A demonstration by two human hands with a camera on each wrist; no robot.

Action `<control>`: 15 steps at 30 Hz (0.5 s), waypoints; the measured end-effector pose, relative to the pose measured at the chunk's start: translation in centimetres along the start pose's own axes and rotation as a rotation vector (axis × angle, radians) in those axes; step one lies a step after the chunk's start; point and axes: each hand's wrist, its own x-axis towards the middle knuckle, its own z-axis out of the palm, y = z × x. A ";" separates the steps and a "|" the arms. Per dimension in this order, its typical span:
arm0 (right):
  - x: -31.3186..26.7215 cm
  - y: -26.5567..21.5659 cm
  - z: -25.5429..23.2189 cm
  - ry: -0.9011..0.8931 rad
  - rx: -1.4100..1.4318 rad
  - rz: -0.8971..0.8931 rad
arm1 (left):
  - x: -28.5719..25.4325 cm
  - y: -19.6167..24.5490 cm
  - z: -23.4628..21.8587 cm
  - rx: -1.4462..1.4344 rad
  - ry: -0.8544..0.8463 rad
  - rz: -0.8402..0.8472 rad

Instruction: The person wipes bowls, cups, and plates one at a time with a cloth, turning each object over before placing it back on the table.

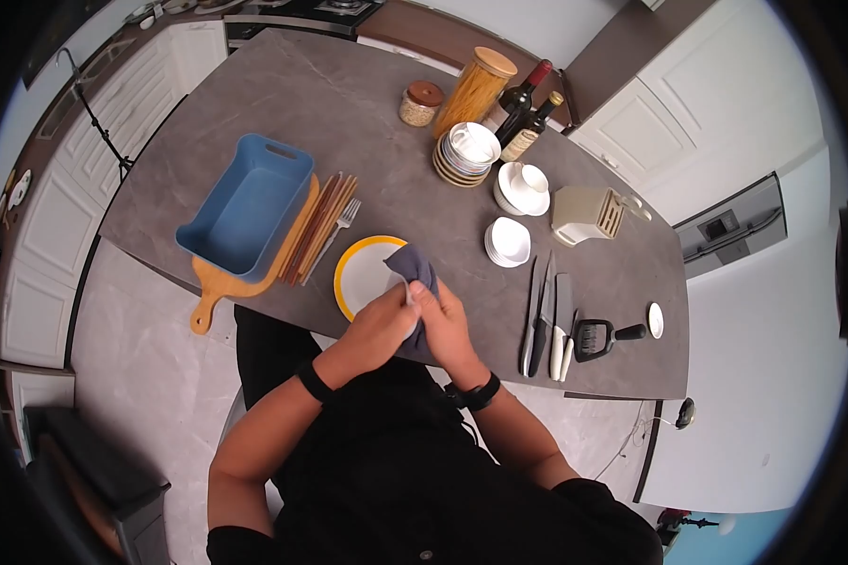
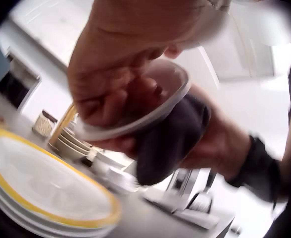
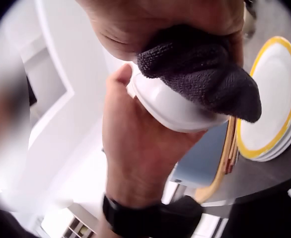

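A small white bowl (image 3: pixel 170 109) is held by my left hand (image 1: pixel 379 328), whose fingers curl over its rim and into its inside in the left wrist view. My right hand (image 1: pixel 448 331) grips a dark grey towel (image 3: pixel 205 74), bunched against the bowl's outer side. Both hands meet in front of my body, over the near edge of the table. Just beyond the left hand is a stack of white plates (image 1: pixel 358 275) with a yellow rim. Part of the towel (image 1: pixel 413 264) sticks up above the hands in the head view.
On the left, a blue tray (image 1: pixel 245 212) rests on a wooden board (image 1: pixel 219 278), beside chopsticks (image 1: pixel 322 221) and a fork (image 1: pixel 344 221). Knives (image 1: pixel 546 320) and a black-handled tool (image 1: pixel 594 339) lie right. Stacked bowls (image 1: pixel 466 155), jars and bottles (image 1: pixel 528 127) stand behind.
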 end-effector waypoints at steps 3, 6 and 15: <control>-0.9 -1.0 0.0 0.036 -0.450 -0.356 | -0.1 0.5 0.3 -0.097 -0.043 0.027; -0.5 -1.7 -1.2 -0.041 -0.116 -0.051 | -0.4 2.1 -0.3 0.239 -0.106 0.219; -0.9 -1.4 -2.8 -0.148 0.479 0.470 | -1.0 3.4 -0.8 0.602 -0.309 0.652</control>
